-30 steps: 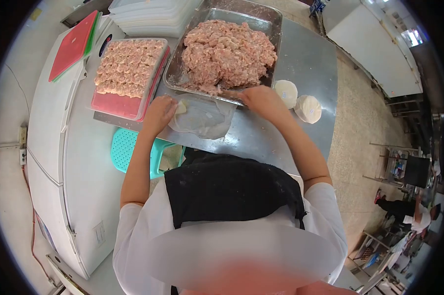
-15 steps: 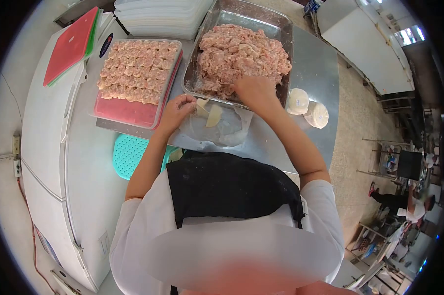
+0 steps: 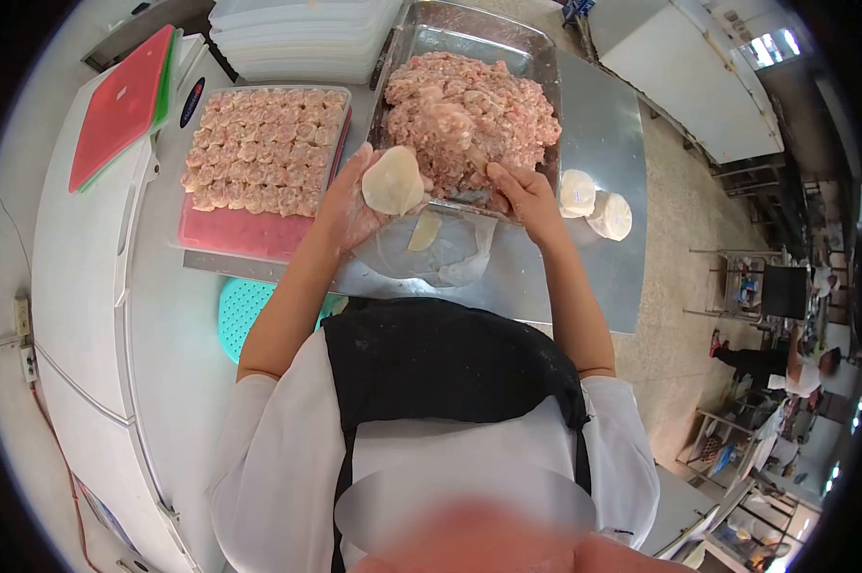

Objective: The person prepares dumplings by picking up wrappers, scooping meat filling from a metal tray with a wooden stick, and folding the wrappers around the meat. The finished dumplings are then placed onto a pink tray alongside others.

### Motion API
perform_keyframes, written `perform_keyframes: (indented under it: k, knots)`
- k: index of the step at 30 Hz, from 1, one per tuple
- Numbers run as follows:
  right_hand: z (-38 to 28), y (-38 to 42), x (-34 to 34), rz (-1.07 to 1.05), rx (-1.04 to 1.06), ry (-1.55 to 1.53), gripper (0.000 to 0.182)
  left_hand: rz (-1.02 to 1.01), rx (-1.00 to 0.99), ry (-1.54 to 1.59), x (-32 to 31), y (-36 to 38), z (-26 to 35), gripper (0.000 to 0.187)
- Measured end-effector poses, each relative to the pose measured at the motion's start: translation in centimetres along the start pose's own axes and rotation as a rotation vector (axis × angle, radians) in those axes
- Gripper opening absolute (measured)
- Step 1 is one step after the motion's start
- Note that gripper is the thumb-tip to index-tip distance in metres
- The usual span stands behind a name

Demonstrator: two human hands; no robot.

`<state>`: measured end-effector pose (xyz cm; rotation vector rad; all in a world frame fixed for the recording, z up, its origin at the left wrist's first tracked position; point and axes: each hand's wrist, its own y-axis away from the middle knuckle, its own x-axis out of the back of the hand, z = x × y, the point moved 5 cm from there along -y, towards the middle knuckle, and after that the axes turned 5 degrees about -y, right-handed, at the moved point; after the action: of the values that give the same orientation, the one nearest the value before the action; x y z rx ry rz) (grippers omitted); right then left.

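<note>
A round, pale dumpling wrapper (image 3: 393,181) lies across the palm and fingers of my left hand (image 3: 352,205), beside the front left corner of the metal pan (image 3: 478,29). My right hand (image 3: 528,199) is closed at the pan's front edge, pinching the end of a thin, light-coloured spreader (image 3: 481,164). Its far end goes into the mound of ground meat filling (image 3: 469,100), so its shape is hidden. Below the hands, another wrapper (image 3: 424,231) rests on a clear plastic bag (image 3: 459,256).
Left of the pan, rows of filled dumplings (image 3: 264,148) sit on a pink-lined tray (image 3: 249,234). Two round wrapper stacks (image 3: 609,216) stand at the right on the steel table (image 3: 598,115). Stacked plastic lids (image 3: 302,38) are behind, and a turquoise perforated basket (image 3: 243,310) is below the table edge.
My left hand has picked up a wrapper from the bag and turned palm up with it. My right hand has drawn back from the meat toward the pan's front edge, and the spreader now shows.
</note>
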<state>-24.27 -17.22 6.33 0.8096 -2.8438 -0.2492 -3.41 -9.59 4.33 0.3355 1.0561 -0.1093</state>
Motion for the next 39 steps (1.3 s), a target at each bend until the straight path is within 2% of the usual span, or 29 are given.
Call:
perform_keyframes:
  k: [2,3,5,6,8,9,10,11,12,13,14,16,17,19,23,25,26,28,30,32,33,34,35,36,37,38,39]
  knots:
    - [-0.8,1.0,0.4,0.015,0.014,-0.082,0.034,0.061,-0.184,-0.374,-0.9,-0.7,0.4,0.033]
    - [-0.7,1.4,0.6,0.025,-0.017,-0.129,0.033,0.058,-0.182,-0.376,-1.1,-1.3,0.0,0.033]
    - [-0.4,1.9,1.0,0.036,-0.043,-0.178,0.033,0.218,-0.191,-0.527,-0.4,-2.8,-0.5,0.035]
    - [-0.4,2.1,1.3,0.041,-0.009,-0.178,0.033,0.217,-0.193,-0.531,-0.7,-3.5,-1.0,0.035]
    - [-0.4,2.2,1.8,0.044,0.03,-0.182,0.033,0.298,-0.337,-0.446,-1.3,-4.5,-1.3,0.036]
    - [-0.5,2.1,1.8,0.035,0.053,-0.157,0.033,0.306,-0.266,-0.29,-2.2,-5.0,-1.9,0.039]
    - [-0.5,2.1,1.9,0.026,0.074,-0.132,0.033,0.307,-0.268,-0.295,-3.6,-5.4,-2.0,0.039]
    - [0.5,1.7,1.7,0.025,0.077,-0.136,0.033,0.207,-0.332,-0.14,-5.3,-5.7,-1.9,0.046]
    - [1.7,1.1,1.4,0.047,0.226,0.002,0.031,0.108,-0.393,0.015,-6.4,-6.1,-1.9,0.054]
    - [2.2,0.9,1.5,0.071,0.373,0.139,0.03,-0.696,-0.324,0.296,-3.4,-8.4,-1.8,0.071]
    - [2.0,1.3,2.7,0.069,0.372,0.135,0.03,-0.692,-0.324,0.294,-4.1,-7.9,-2.0,0.071]
    - [-0.9,2.2,4.8,0.036,0.59,0.786,0.026,0.109,-0.432,-0.029,-3.8,-7.3,-1.5,0.081]
    - [-2.2,2.8,5.3,0.029,0.597,0.782,0.026,0.274,-0.506,-0.016,-4.0,-7.3,-1.6,0.082]
    - [-3.9,4.2,5.9,0.026,0.441,0.922,0.024,0.302,-0.527,-0.021,-4.8,-7.6,-2.2,0.082]
    - [-3.0,3.2,7.0,-0.042,0.557,0.942,0.022,0.423,-0.517,0.014,-7.7,-7.3,-3.5,0.08]
    - [-6.3,4.1,8.5,-0.056,0.434,1.229,0.021,0.433,-0.517,0.047,-7.7,-7.1,-3.8,0.077]
    - [-6.1,4.1,8.5,-0.062,0.443,1.226,0.021,0.44,-0.498,0.072,-7.5,-7.1,-4.0,0.074]
    - [-5.8,4.3,7.8,-0.032,0.644,1.046,0.022,0.432,-0.517,0.046,-7.4,-7.7,-3.7,0.073]
    - [-4.7,3.0,8.0,-0.045,0.663,1.007,0.022,0.43,-0.532,0.023,-6.6,-8.2,-3.2,0.073]
    - [-5.1,2.2,8.2,-0.07,0.7,0.97,0.022,0.504,-0.695,0.169,-4.5,-7.5,-1.1,0.066]
    - [-5.9,2.0,8.7,-0.092,0.635,1.025,0.021,0.268,-0.671,0.286,-2.5,-7.0,0.0,0.053]
    - [-6.1,1.6,8.9,-0.11,0.57,1.079,0.022,0.276,-0.682,0.283,-2.7,-5.9,0.7,0.053]
    - [-5.8,1.1,8.5,-0.116,0.576,1.074,0.022,0.273,-0.724,0.06,-3.3,-4.8,1.6,0.044]
    - [-4.7,0.5,7.6,-0.207,0.577,1.192,0.02,0.267,-0.758,-0.16,-4.2,-3.7,2.4,0.038]
    - [-3.5,0.0,6.6,-0.3,0.573,1.312,0.019,0.291,-0.745,-0.277,-4.7,-2.6,2.8,0.039]
    - [-3.0,-0.6,5.5,-0.306,0.574,1.313,0.019,0.295,-0.747,-0.273,-5.0,-1.7,3.2,0.039]
    - [-3.0,-1.3,4.1,-0.225,0.626,1.282,0.018,0.349,-0.77,-0.533,-5.5,-0.7,3.8,0.041]
